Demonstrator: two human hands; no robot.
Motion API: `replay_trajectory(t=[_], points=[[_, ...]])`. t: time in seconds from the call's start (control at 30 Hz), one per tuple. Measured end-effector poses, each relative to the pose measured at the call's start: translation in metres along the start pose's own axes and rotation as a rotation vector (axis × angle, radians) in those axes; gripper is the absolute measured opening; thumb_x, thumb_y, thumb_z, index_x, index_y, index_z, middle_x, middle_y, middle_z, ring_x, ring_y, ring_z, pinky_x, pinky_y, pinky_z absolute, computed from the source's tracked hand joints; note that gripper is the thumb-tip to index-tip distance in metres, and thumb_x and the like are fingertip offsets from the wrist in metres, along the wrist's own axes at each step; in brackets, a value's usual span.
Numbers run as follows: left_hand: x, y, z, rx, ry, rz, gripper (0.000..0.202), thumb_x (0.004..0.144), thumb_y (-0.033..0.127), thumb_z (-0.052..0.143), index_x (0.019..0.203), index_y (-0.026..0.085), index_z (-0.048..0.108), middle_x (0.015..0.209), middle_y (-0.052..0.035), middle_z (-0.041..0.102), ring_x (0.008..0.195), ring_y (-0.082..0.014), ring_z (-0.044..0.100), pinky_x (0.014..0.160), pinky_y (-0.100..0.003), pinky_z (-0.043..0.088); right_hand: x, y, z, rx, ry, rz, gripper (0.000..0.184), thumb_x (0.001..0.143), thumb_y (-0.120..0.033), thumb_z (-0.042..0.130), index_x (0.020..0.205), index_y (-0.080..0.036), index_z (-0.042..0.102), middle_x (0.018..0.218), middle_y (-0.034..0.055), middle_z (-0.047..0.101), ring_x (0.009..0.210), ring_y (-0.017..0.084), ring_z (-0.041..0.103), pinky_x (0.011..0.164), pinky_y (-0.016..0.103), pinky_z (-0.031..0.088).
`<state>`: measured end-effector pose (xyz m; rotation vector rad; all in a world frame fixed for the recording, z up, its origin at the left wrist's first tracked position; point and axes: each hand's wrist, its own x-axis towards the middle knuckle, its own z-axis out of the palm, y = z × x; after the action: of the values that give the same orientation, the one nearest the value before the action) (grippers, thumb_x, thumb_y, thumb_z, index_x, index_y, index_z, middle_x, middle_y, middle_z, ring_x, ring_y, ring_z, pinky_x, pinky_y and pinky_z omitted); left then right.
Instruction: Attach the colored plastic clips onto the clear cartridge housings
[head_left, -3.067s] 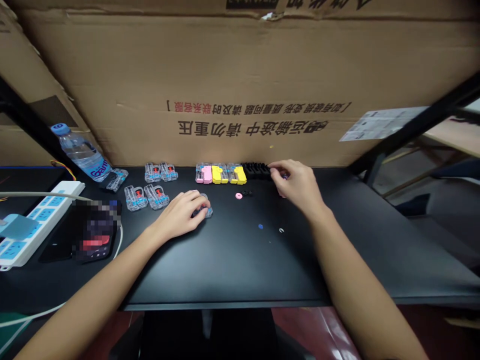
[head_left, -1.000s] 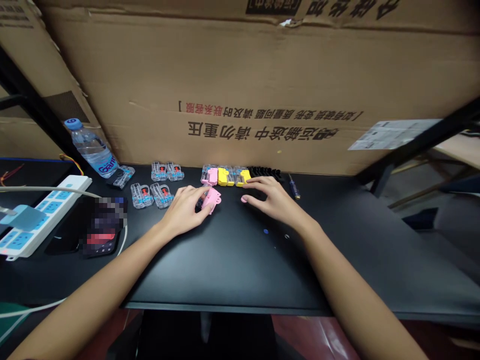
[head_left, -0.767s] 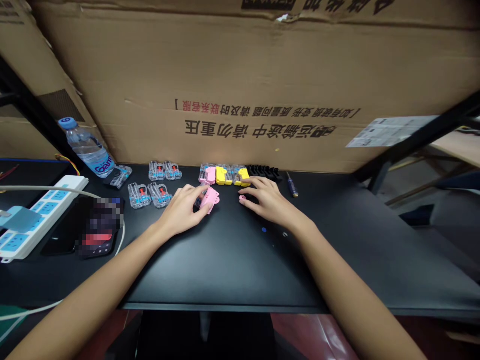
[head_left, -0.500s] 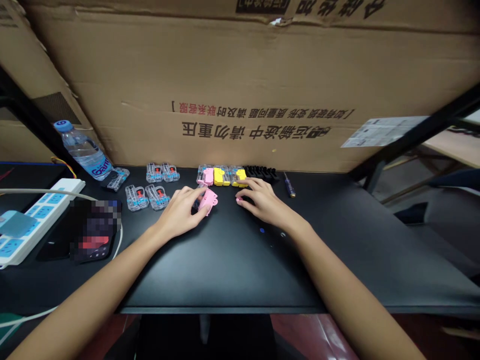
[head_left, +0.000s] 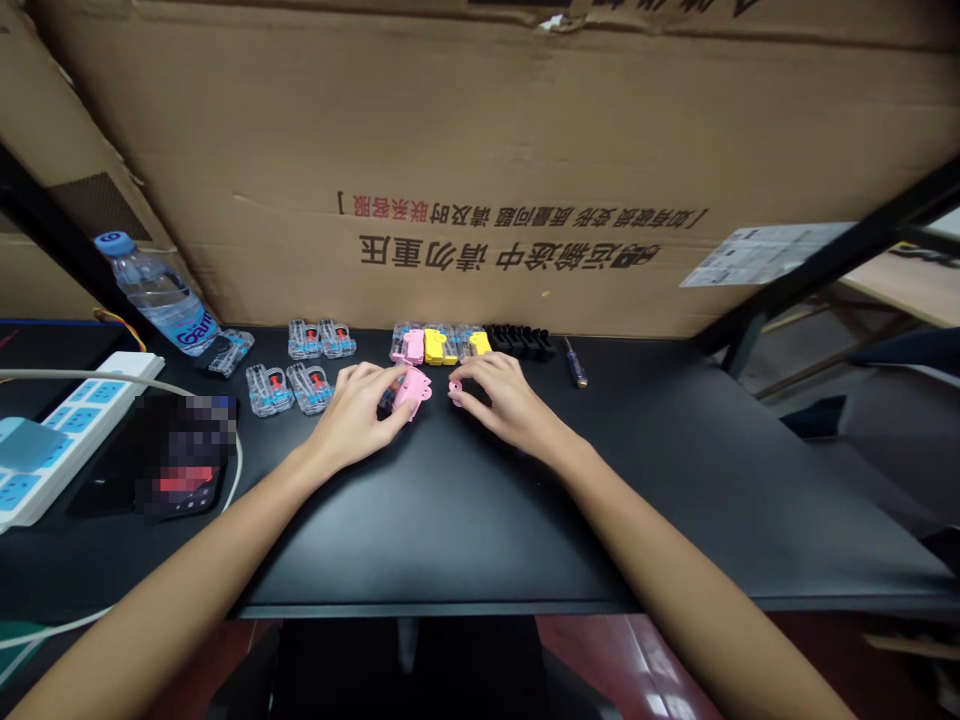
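Note:
My left hand [head_left: 352, 412] grips a pink plastic part [head_left: 412, 391] at its fingertips, with a dark piece partly hidden beneath it. A small pink ring [head_left: 455, 391] sits between the fingertips of my right hand [head_left: 505, 402], a short gap from the pink part. Behind the hands stands a row of transparent casings with pink and yellow pieces [head_left: 439, 345]. Black comb-like parts [head_left: 519, 341] lie to the right of that row. Several transparent casings with red and blue insides [head_left: 289, 375] lie to the left of my left hand.
A screwdriver [head_left: 576, 362] lies on the black desk [head_left: 427, 540] at the right of the parts. To the left are a water bottle [head_left: 159, 297], a white power strip [head_left: 75, 425] and a pixelated phone [head_left: 184, 460]. A cardboard box [head_left: 480, 130] stands along the back edge.
My right hand has moved left with the small pink ring, toward the pink part. My left hand keeps hold of that part, and the two hands are closer together.

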<state>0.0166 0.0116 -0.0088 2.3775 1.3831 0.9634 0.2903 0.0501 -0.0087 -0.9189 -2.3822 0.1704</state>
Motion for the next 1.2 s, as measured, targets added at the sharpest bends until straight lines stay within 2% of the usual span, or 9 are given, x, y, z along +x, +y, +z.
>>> replay_trajectory(t=[0.13, 0.3, 0.4, 0.57, 0.67, 0.8, 1.07, 1.2], points=[[0.000, -0.002, 0.001, 0.004, 0.011, -0.004, 0.041, 0.102, 0.035, 0.068, 0.141, 0.022, 0.067, 0.113, -0.0055, 0.080, 0.113, -0.0273, 0.066, 0.111, -0.051, 0.041, 0.001, -0.007, 0.005, 0.057, 0.022, -0.037, 0.020, 0.111, -0.028, 0.056, 0.123, -0.022, 0.070, 0.109, 0.0115, 0.077, 0.101, 0.027, 0.073, 0.095, 0.046, 0.058], [0.000, 0.000, 0.000, 0.008, 0.022, 0.010, 0.039, 0.101, 0.034, 0.069, 0.138, 0.022, 0.069, 0.118, -0.0062, 0.080, 0.112, -0.0270, 0.066, 0.110, -0.050, 0.043, 0.001, -0.017, 0.016, 0.206, 0.118, -0.028, 0.026, 0.110, -0.025, 0.058, 0.130, -0.023, 0.074, 0.106, 0.0097, 0.079, 0.089, 0.023, 0.076, 0.083, 0.039, 0.063], [0.000, 0.003, -0.002, -0.026, 0.023, 0.023, 0.034, 0.102, 0.034, 0.070, 0.134, 0.022, 0.071, 0.120, -0.0060, 0.080, 0.113, -0.0268, 0.067, 0.105, -0.048, 0.046, 0.002, -0.021, 0.020, 0.307, 0.230, 0.038, 0.024, 0.108, -0.029, 0.064, 0.127, -0.023, 0.077, 0.105, 0.0086, 0.081, 0.085, 0.023, 0.078, 0.081, 0.039, 0.066], [0.001, 0.004, -0.007, -0.093, -0.059, 0.174, 0.020, 0.107, 0.031, 0.066, 0.126, 0.025, 0.070, 0.124, -0.0055, 0.078, 0.114, -0.0245, 0.070, 0.096, -0.039, 0.050, 0.004, -0.025, 0.022, 0.510, 0.347, 0.200, 0.018, 0.104, -0.034, 0.071, 0.115, -0.025, 0.082, 0.106, 0.0080, 0.082, 0.087, 0.023, 0.082, 0.078, 0.038, 0.068], [0.001, 0.001, -0.006, -0.123, -0.066, 0.217, 0.020, 0.108, 0.024, 0.063, 0.128, 0.025, 0.066, 0.128, -0.0058, 0.078, 0.118, -0.0237, 0.072, 0.099, -0.038, 0.050, 0.004, -0.027, 0.020, 0.579, 0.338, 0.236, 0.018, 0.103, -0.038, 0.073, 0.111, -0.025, 0.083, 0.103, 0.0077, 0.081, 0.086, 0.023, 0.081, 0.076, 0.038, 0.068], [0.000, -0.003, -0.004, -0.153, -0.047, 0.228, 0.025, 0.107, 0.018, 0.061, 0.131, 0.026, 0.063, 0.130, -0.0038, 0.078, 0.122, -0.0219, 0.073, 0.106, -0.039, 0.049, 0.005, -0.034, 0.016, 0.542, 0.311, 0.194, 0.013, 0.101, -0.035, 0.075, 0.105, -0.025, 0.082, 0.102, 0.0068, 0.080, 0.087, 0.021, 0.078, 0.076, 0.037, 0.066], [0.000, -0.007, -0.002, -0.116, -0.056, 0.245, 0.027, 0.107, 0.017, 0.060, 0.132, 0.026, 0.064, 0.133, -0.0046, 0.077, 0.125, -0.0222, 0.072, 0.111, -0.041, 0.048, 0.005, -0.039, 0.013, 0.446, 0.245, 0.131, 0.013, 0.103, -0.031, 0.070, 0.106, -0.024, 0.081, 0.104, 0.0074, 0.082, 0.093, 0.023, 0.078, 0.085, 0.040, 0.064], [0.000, -0.008, -0.001, -0.095, -0.070, 0.212, 0.025, 0.107, 0.020, 0.061, 0.131, 0.026, 0.066, 0.133, -0.0059, 0.078, 0.125, -0.0235, 0.072, 0.113, -0.044, 0.048, 0.005, -0.041, 0.009, 0.440, 0.191, 0.102, 0.015, 0.104, -0.029, 0.067, 0.107, -0.025, 0.081, 0.105, 0.0074, 0.081, 0.094, 0.023, 0.077, 0.086, 0.040, 0.064]])
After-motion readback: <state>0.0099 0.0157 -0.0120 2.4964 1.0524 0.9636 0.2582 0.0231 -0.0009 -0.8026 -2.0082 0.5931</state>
